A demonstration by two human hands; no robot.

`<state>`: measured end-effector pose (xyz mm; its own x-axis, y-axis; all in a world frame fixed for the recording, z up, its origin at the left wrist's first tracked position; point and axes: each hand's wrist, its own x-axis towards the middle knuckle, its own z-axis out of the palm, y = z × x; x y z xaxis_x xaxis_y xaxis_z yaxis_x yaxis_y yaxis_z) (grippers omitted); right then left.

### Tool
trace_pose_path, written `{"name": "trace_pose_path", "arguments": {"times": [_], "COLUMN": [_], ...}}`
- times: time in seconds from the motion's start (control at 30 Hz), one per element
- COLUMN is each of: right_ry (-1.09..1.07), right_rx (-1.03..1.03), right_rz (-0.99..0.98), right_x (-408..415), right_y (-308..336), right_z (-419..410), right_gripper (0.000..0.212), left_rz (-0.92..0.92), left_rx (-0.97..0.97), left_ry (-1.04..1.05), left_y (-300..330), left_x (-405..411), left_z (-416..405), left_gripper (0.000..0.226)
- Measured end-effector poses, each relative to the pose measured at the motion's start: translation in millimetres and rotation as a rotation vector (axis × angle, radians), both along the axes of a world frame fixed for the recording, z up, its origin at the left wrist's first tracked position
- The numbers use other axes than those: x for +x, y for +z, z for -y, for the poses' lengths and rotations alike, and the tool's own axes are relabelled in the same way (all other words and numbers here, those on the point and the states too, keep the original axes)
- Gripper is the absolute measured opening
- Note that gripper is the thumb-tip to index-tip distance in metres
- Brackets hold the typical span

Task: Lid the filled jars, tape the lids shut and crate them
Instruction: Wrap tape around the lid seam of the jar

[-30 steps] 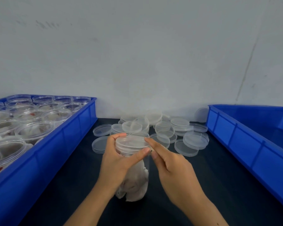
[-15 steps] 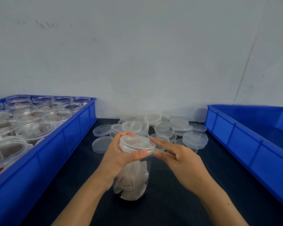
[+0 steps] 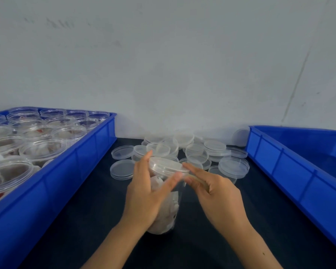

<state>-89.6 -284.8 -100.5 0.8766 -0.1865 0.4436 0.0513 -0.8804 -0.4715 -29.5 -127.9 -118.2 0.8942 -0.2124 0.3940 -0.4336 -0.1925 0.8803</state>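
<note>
Filled jar upright on the desk; left hand grips it under the lid for steadiness, right hand pinches tape at the lid's rim.

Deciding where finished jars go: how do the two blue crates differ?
The left crate is packed with clear filled jars; the right crate shows only bare blue inside where visible. The left stands nearer the person's left hand, the right nearer the right hand. Both are blue plastic.
</note>
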Motion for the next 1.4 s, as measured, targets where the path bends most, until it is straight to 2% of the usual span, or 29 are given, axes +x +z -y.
{"name": "trace_pose_path", "arguments": {"times": [0.07, 0.1, 0.2, 0.3, 0.4, 0.47, 0.53, 0.7, 0.9, 1.13, 1.3, 1.4], "right_ry": [-0.003, -0.001, 0.022, 0.049, 0.08, 0.102, 0.129, 0.186, 0.174, 0.141, 0.071, 0.016], "right_rx": [-0.052, -0.082, -0.146, -0.171, -0.038, 0.065, 0.087, 0.073, 0.022, 0.036, 0.041, 0.037], "right_rz": [0.012, 0.019, 0.04, 0.021, -0.115, -0.188, -0.215, -0.155, -0.101, -0.077, -0.025, 0.007], "right_x": [-3, -4, -7, -6, -4, -4, -3, -1, 0, 1, 3, 0], "right_y": [0, 1, 3, 2, 5, 7, 9, 7, 4, -1, -5, -6], "right_z": [-3, -5, -8, -7, 1, 8, 13, 18, 14, 1, -1, -7], "right_gripper": [0.041, 0.042, 0.043, 0.046, 0.052, 0.063, 0.068, 0.044, 0.044, 0.044, 0.043, 0.044], "left_rz": [0.005, -0.009, -0.043, -0.09, -0.07, -0.059, -0.074, -0.18, -0.237, -0.209, -0.009, 0.017], "left_rx": [0.054, 0.058, -0.001, -0.081, -0.086, -0.078, -0.088, -0.12, -0.178, -0.221, -0.147, -0.049], "left_ry": [0.068, 0.083, 0.069, 0.033, 0.012, -0.015, -0.066, -0.27, -0.342, -0.308, -0.069, -0.009], "left_y": [2, 3, 5, 5, 5, 6, 8, 12, 8, 3, 1, 1], "left_x": [-1, 0, 4, 7, 8, 9, 11, 21, 25, 21, 8, 2], "left_z": [0, -1, -3, -1, -2, -4, -6, -16, -18, -19, -6, -3], "left_gripper": [0.12, 0.116, 0.085, 0.082, 0.092, 0.095, 0.094, 0.093, 0.094, 0.091, 0.071, 0.089]}}
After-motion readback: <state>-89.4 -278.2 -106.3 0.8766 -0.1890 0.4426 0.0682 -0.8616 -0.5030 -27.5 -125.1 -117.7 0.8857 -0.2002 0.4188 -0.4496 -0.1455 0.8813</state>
